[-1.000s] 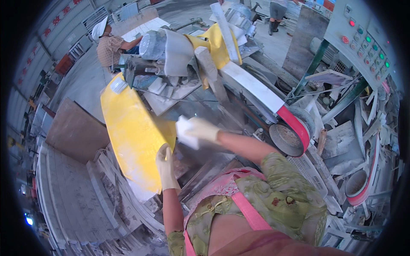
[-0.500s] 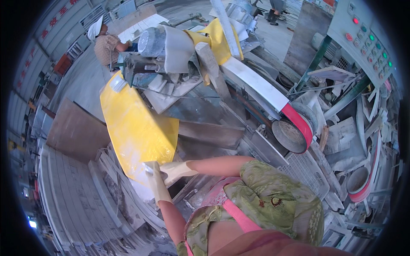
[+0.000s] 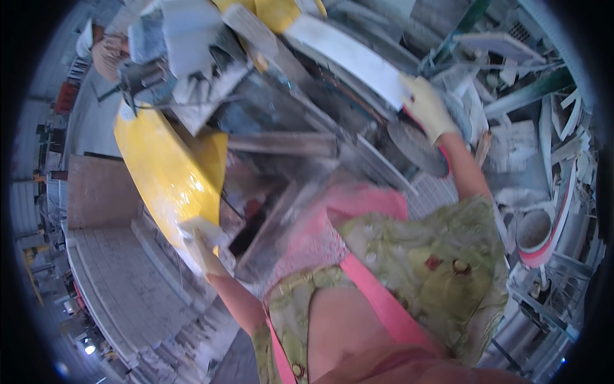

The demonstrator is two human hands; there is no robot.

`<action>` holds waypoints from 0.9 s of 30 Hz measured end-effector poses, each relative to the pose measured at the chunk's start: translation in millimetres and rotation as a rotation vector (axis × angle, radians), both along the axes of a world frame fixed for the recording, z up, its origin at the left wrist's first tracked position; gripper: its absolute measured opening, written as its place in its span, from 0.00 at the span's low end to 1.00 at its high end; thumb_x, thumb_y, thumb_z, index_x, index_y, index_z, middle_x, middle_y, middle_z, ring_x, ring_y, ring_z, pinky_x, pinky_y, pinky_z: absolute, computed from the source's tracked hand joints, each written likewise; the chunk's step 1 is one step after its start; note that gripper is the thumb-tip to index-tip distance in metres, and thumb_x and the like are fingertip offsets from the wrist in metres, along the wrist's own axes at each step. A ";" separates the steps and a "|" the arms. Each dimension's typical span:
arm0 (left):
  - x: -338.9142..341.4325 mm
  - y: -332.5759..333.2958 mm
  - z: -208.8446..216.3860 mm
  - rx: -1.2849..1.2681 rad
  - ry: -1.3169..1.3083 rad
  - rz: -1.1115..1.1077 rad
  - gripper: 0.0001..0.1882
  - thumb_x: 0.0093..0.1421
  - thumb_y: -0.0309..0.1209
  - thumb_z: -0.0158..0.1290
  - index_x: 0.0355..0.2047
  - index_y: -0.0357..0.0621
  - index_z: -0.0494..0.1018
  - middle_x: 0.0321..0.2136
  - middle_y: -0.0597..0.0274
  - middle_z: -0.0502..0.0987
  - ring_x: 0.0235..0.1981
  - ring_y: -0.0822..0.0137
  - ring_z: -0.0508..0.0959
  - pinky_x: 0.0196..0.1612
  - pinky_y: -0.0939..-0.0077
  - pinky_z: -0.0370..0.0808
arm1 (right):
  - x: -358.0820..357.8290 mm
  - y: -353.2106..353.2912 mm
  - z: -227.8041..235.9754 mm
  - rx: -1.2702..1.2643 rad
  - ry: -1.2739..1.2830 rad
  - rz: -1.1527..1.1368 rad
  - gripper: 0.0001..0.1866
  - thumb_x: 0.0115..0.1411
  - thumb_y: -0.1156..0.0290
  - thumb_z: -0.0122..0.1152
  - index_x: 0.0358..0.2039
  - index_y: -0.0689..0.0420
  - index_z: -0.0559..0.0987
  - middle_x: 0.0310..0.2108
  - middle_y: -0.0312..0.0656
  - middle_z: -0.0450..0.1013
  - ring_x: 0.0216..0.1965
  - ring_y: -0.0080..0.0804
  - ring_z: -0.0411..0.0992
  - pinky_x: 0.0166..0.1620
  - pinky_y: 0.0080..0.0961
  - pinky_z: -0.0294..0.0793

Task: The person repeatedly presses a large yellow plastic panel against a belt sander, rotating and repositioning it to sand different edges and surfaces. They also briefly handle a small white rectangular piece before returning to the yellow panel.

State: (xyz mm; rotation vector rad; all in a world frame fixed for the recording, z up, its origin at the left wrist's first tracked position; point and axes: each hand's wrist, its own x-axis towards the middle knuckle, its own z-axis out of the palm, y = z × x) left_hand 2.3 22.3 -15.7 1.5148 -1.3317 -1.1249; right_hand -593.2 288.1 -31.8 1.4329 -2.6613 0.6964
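My left hand, in a pale cream glove, is at the lower edge of a glossy yellow sheet. Its fingers look closed, but blur hides what they hold. Off to the right, my right hand, gloved alike, reaches over the end of a long white guard on a belt machine. Its fingers are stretched out with the thumb apart, touching or very near the guard. Just below that hand, a round grey wheel shows, with a red strip along its edge partly covered by the glove.
Stacked pale slats and a brown board stand at left. A dusty motor housing is at the far side, a person beyond it. A second wheel and scrap pieces crowd the right.
My right hand has left the yellow sheet's lower edge and swung right to the white guard. My left hand stays at the sheet. The view has shifted, and the control panel is out of sight.
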 end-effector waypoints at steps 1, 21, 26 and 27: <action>0.3 -1.8 1.2 0.062 -0.033 0.044 0.26 0.70 0.37 0.51 0.63 0.36 0.62 0.48 0.57 0.72 0.47 0.64 0.73 0.50 0.68 0.73 | -11.5 29.6 2.5 0.059 0.057 0.099 0.36 0.58 0.66 0.63 0.68 0.56 0.67 0.66 0.53 0.65 0.68 0.52 0.61 0.71 0.39 0.56; -1.4 -13.9 -4.6 0.124 -0.071 0.141 0.24 0.67 0.37 0.53 0.59 0.41 0.66 0.43 0.58 0.74 0.44 0.64 0.76 0.47 0.67 0.76 | -37.1 -21.0 -28.6 0.093 0.268 0.245 0.34 0.61 0.66 0.59 0.68 0.59 0.65 0.65 0.48 0.67 0.66 0.42 0.65 0.71 0.35 0.59; 0.6 -15.6 -8.9 0.122 -0.079 0.149 0.23 0.66 0.37 0.53 0.59 0.42 0.67 0.43 0.58 0.75 0.44 0.64 0.77 0.47 0.67 0.77 | -39.6 -57.8 -11.0 0.181 0.388 0.472 0.35 0.60 0.65 0.62 0.67 0.58 0.66 0.66 0.45 0.66 0.69 0.37 0.60 0.72 0.38 0.55; -0.3 -15.9 -8.8 0.105 -0.058 0.151 0.24 0.66 0.37 0.53 0.60 0.41 0.66 0.40 0.59 0.74 0.41 0.65 0.76 0.44 0.67 0.76 | -39.4 -59.9 -7.7 0.182 0.357 0.499 0.38 0.58 0.63 0.66 0.68 0.57 0.64 0.68 0.44 0.62 0.71 0.37 0.57 0.73 0.40 0.53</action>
